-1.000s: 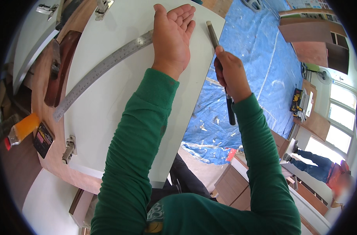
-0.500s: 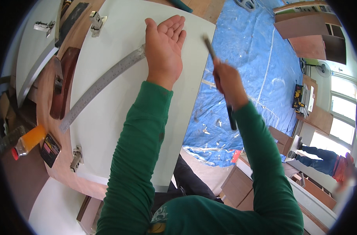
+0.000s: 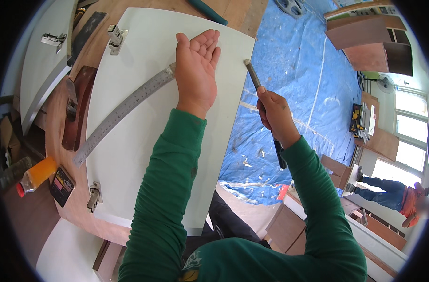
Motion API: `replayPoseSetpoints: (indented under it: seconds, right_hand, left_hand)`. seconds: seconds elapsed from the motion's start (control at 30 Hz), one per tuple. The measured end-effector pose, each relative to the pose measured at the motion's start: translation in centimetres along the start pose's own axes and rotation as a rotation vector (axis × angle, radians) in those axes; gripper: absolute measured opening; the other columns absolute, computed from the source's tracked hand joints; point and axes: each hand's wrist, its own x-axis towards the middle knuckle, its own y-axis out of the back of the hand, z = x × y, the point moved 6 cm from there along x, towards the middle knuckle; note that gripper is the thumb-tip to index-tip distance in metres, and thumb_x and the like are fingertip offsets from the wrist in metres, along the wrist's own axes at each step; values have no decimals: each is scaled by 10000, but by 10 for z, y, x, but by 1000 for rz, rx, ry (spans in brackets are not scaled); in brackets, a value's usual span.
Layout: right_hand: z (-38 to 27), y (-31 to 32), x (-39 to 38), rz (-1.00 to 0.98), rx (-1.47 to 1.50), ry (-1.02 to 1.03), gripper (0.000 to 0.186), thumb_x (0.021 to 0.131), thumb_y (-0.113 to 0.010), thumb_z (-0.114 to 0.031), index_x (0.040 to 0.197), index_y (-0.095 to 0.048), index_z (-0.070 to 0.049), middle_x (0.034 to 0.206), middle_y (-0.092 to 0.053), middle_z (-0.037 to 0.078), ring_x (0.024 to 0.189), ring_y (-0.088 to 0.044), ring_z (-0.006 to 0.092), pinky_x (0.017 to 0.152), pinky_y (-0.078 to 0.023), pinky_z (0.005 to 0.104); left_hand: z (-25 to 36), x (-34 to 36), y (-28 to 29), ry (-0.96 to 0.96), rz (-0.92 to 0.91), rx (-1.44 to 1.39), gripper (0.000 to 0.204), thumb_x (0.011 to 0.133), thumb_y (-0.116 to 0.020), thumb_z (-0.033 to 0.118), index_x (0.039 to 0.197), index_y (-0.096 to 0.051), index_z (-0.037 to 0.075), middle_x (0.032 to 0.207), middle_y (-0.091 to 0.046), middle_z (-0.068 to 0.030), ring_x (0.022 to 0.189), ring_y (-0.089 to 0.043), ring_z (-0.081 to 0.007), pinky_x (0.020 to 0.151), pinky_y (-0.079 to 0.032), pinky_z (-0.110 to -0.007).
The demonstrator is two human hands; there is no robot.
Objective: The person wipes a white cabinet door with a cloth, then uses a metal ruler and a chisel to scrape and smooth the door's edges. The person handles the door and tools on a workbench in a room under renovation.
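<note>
My left hand (image 3: 197, 73) is palm up above a white cabinet door panel (image 3: 144, 155), its fingers apart and loosely bent, with nothing in it. Beside its wrist, the far end of a long steel ruler (image 3: 125, 110) disappears from sight; the rest lies across the panel. Beyond the panel's right edge, my right hand (image 3: 275, 113) is closed around a slim dark stick-like tool (image 3: 253, 75). The tool's pale blunt tip points up and away, and its black end (image 3: 279, 155) sticks out below the hand. Its exact kind is unclear.
Metal hinges (image 3: 95, 197) sit along the panel's left side. On the wooden bench lie a brown hand plane (image 3: 80, 105), a dark flat box (image 3: 61, 186) and an orange drink bottle (image 3: 39, 173). Blue sheeting (image 3: 294, 70) covers the floor at right; another person (image 3: 388, 188) is there.
My right hand and its tool, blurred by motion before, now look sharp and sit slightly lower in the picture. My left hand keeps its palm-up pose. The whole view has shifted a little.
</note>
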Motion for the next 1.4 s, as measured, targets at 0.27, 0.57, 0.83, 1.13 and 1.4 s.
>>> replayPoseSetpoints:
  seconds: [0.27,0.57,0.83,1.13,1.4]
  right_hand:
    - [-66,10,56,59,-11,175,523,1061,-546,-484,723,-559,-85,493,-418,-18,372,-304,87,384,-242,279]
    - [-83,13,71,9,32,195,493,1028,-611,-461,734,-558,-69,544,-431,-17,395,-362,93,373,-281,280]
    - [-34,7,33,25,-9,103,488,1021,-616,-460,745,-573,-59,533,-419,-14,394,-379,105,374,-285,287]
    - [-43,-1,23,19,-381,510,483,1036,-603,-447,745,-563,-64,581,-457,-5,407,-384,108,384,-315,278]
    - [-66,16,56,65,1,159,522,1063,-533,-491,721,-559,-98,513,-421,-22,414,-362,100,420,-276,285]
  left_hand:
    - [-5,1,-7,7,-25,5,797,1102,-214,554,1428,-443,-136,1541,-435,-300,1490,-372,-352,1274,-243,-438]
    - [-5,0,-10,-2,-34,25,801,1100,-226,559,1434,-439,-137,1540,-438,-296,1489,-375,-343,1272,-249,-429]
    - [0,1,1,-13,-12,32,815,1097,-222,568,1434,-437,-142,1542,-438,-298,1494,-369,-342,1269,-244,-434]
    - [-1,2,0,12,-18,-9,814,1093,-242,576,1437,-441,-135,1554,-427,-291,1500,-361,-345,1268,-240,-433]
    - [-5,-1,-12,2,-49,28,816,1094,-243,576,1446,-433,-135,1551,-431,-292,1500,-360,-348,1268,-238,-434]
